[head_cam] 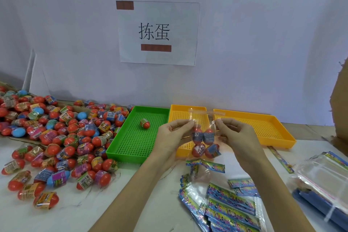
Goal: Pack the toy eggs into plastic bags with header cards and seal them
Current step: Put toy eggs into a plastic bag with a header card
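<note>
Both hands pinch the top of a clear plastic bag (204,137) above the white table (146,190): left hand (174,135) on its left edge, right hand (234,135) on its right. Four red toy eggs (205,144) sit inside, a colourful header card (206,165) at the bottom.

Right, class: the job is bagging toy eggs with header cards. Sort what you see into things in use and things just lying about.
In use:
clear bag with four eggs, pinched by left hand and right hand
loose egg pile
header cards
spare bags

Lying about:
wall sign
cardboard
green tray, holding one egg
</note>
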A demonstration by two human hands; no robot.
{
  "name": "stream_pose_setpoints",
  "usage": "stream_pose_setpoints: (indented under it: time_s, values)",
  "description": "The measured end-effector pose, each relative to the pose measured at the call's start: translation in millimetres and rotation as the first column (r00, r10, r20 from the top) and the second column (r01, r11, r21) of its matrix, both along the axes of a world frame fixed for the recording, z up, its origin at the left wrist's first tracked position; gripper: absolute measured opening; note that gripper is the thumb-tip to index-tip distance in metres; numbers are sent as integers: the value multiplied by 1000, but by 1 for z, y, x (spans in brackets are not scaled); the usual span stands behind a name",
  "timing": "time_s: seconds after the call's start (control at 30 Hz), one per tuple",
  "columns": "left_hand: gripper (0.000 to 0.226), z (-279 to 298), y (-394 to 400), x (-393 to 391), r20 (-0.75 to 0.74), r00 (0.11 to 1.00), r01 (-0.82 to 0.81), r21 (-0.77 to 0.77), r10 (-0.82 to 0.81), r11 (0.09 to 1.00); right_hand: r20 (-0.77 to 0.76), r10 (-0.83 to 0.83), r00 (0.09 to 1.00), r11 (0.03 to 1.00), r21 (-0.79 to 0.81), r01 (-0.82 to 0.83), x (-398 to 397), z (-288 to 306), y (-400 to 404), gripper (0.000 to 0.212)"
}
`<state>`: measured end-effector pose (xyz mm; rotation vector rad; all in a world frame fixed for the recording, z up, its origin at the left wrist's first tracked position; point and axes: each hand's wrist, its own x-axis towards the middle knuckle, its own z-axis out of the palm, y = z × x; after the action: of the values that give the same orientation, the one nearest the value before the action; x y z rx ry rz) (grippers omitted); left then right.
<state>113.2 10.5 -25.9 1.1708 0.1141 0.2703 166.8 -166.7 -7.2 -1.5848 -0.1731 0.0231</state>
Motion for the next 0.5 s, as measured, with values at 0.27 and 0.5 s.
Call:
stream_pose_setpoints:
  time_s: [0.27,0.5]
  values:
    - [10,-8,-9,2,39,995,-94,180,88,979,736,4,677,888,-314,336,-11,-2,14,21]
    - [13,-12,-16,1,127,989,-112,281,79,953,733,119,670,848,-426,315,-16,-5,19,12]
